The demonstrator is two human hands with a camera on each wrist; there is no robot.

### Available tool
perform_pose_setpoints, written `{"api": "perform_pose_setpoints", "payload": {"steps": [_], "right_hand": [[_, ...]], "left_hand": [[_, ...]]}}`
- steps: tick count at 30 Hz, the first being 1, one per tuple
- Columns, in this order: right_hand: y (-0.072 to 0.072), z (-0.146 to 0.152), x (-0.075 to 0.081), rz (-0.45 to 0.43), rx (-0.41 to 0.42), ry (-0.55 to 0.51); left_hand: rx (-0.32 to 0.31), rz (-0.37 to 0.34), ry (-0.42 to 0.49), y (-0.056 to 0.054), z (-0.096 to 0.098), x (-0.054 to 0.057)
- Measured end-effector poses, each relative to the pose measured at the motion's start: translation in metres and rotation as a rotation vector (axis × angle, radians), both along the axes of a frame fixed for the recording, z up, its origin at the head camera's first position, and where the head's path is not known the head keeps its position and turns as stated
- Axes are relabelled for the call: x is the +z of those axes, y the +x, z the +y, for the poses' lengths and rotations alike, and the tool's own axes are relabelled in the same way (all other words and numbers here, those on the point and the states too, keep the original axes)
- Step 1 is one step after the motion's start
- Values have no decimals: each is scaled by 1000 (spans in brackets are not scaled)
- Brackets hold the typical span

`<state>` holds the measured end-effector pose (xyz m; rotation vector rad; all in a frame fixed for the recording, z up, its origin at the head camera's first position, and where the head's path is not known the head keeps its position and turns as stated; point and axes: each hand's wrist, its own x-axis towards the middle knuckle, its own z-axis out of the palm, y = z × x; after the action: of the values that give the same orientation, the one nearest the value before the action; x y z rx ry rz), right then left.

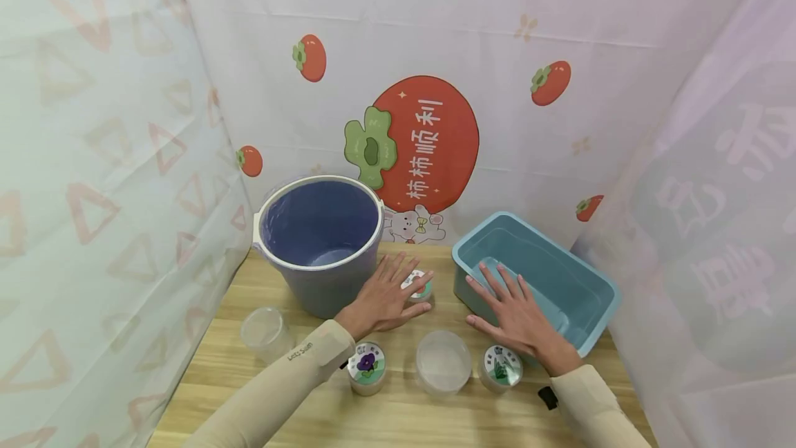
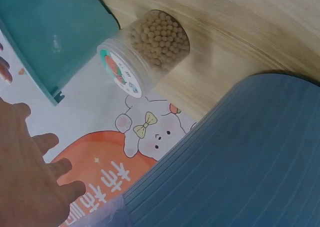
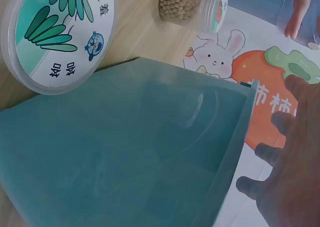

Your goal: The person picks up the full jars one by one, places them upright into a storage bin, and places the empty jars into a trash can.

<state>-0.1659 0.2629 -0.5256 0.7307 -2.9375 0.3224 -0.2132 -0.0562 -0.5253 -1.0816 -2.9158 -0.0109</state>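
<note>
My left hand (image 1: 388,296), fingers spread, hovers beside the blue-grey bucket (image 1: 336,282) and partly covers a lidded jar (image 1: 423,289). In the left wrist view that clear jar (image 2: 160,39) holds round tan pellets and has a red picture on its lid. My right hand (image 1: 519,320), also spread and holding nothing, is over the near left side of a teal rectangular basin (image 1: 597,282). Below the hands stand a jar with a purple flower lid (image 1: 367,365), a clear round container (image 1: 443,363) and a jar with a green leaf lid (image 1: 501,368).
Another clear container (image 1: 264,330) stands left, in front of the bucket. A light wooden table (image 1: 410,424) lies under everything. White printed cloth (image 1: 528,144) walls the back and both sides, close behind the bucket and basin.
</note>
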Motion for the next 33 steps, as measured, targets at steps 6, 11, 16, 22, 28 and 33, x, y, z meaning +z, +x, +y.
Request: {"api": "perform_pose_setpoints", "payload": {"steps": [6,11,16,22,28,33], "right_hand": [[-2,4,6,36,2,-39],[-3,14,10,49,-19,-28],[-1,27,14,33,-50,-34],[1,43,16,8,-79,-30],[3,57,16,9,-94,-37],[3,69,15,6,-111,-37]], "left_hand": [[-17,9,12,1,-1,3],[-43,49,9,6,-4,3],[-56,58,37,15,-12,-1],[-57,65,56,30,-24,-9],[-51,14,97,41,-34,-18],[-55,4,112,50,-43,-26]]}}
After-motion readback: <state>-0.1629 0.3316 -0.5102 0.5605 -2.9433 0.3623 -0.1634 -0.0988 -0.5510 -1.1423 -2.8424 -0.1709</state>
